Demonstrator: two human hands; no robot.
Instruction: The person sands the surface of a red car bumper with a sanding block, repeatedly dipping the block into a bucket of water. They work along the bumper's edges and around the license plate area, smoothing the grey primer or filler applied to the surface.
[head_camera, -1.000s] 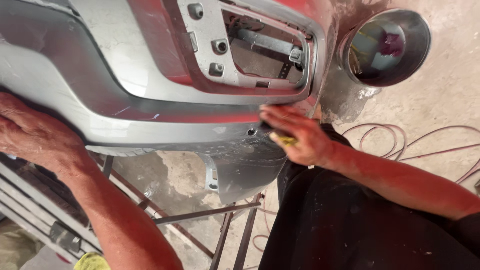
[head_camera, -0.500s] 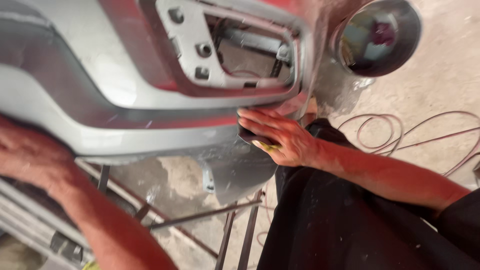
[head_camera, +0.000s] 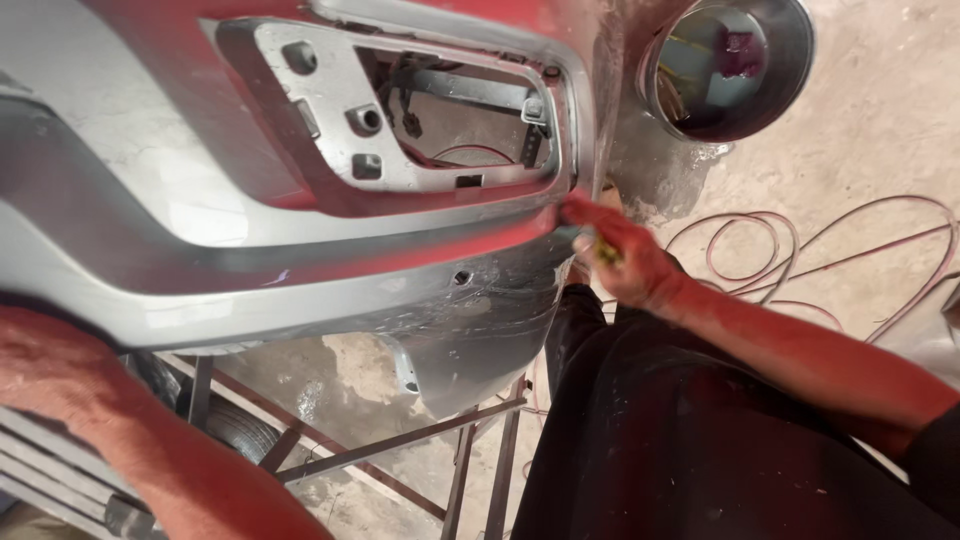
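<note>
My right hand (head_camera: 615, 250) presses a small yellowish pad (head_camera: 603, 252) flat against the bumper's (head_camera: 200, 230) edge; my left forearm braces the bumper, hand unseen.

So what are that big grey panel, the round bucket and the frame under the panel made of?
The panel looks like moulded plastic: dull grey primer with red paint showing through and moulded sockets around its opening. The bucket looks like bare metal, with a shiny, reflective wall. The frame seems to be welded steel bar, thin, straight and dark. None of this is certain by eye.

Dusty concrete floor (head_camera: 880, 110) with metal bucket (head_camera: 735, 65), looped hose (head_camera: 800, 250), steel stand (head_camera: 400, 440).
</note>
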